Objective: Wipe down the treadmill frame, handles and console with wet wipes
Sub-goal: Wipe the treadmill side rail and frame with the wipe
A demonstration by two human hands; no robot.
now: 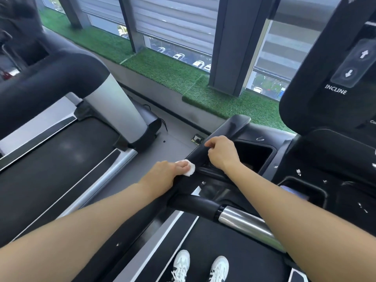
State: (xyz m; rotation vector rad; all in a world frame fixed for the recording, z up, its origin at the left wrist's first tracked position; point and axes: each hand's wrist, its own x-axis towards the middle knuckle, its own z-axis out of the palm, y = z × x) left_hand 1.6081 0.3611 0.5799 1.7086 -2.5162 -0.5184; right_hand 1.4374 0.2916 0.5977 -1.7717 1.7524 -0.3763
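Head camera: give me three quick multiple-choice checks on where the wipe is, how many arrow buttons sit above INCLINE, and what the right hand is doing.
1. Where is the wipe?
A. in the cup holder
B. under the left hand on the black side rail
C. on the belt

2. How many arrow buttons sit above the INCLINE label?
A. one
B. two
C. four

3. What is the right hand doing?
A. curled on the rail with no wipe
B. pressing an arrow button
C. hanging by the person's side

Answers: 1 B, white wipe peeks out from under the left fingers. 2 B, one up arrow and one down arrow. 3 A, its fingers bend over the rail's edge.
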